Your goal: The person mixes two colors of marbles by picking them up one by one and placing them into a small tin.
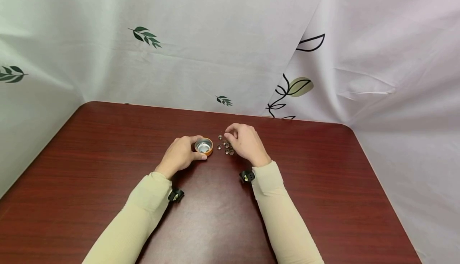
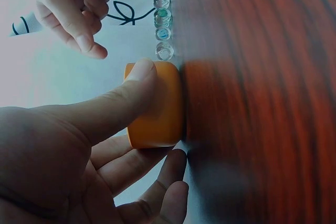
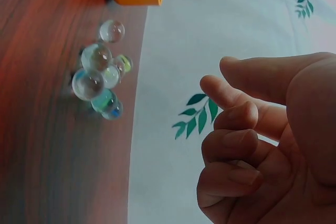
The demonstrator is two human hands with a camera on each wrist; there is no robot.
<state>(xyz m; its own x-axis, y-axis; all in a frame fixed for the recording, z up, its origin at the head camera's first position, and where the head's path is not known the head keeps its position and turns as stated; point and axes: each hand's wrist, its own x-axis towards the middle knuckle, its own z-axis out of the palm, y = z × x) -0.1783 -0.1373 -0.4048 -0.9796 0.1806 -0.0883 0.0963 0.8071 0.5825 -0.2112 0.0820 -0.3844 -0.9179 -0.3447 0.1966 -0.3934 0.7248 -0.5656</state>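
Observation:
An orange round tin [image 1: 210, 151] with a silvery inside stands upright on the table. My left hand [image 1: 179, 154] grips it from the left, the thumb on the near side and fingers around the far side. Just right of the tin lies a loose cluster of clear glass marbles [image 3: 88, 84], several of them with coloured centres. Above the cluster's right side hovers my right hand [image 1: 247, 142], apart from the marbles. In the right wrist view its thumb and index finger reach forward with nothing seen between them, the other fingers loosely curled. What lies in the tin's bottom is unclear.
The dark red wooden table [image 1: 323, 184] has its far edge against a pale hanging cloth [image 1: 215, 36] printed with leaves. Cloth also hangs along both sides. Each wrist wears a small black camera, the right one [image 1: 246, 176] close above the tabletop.

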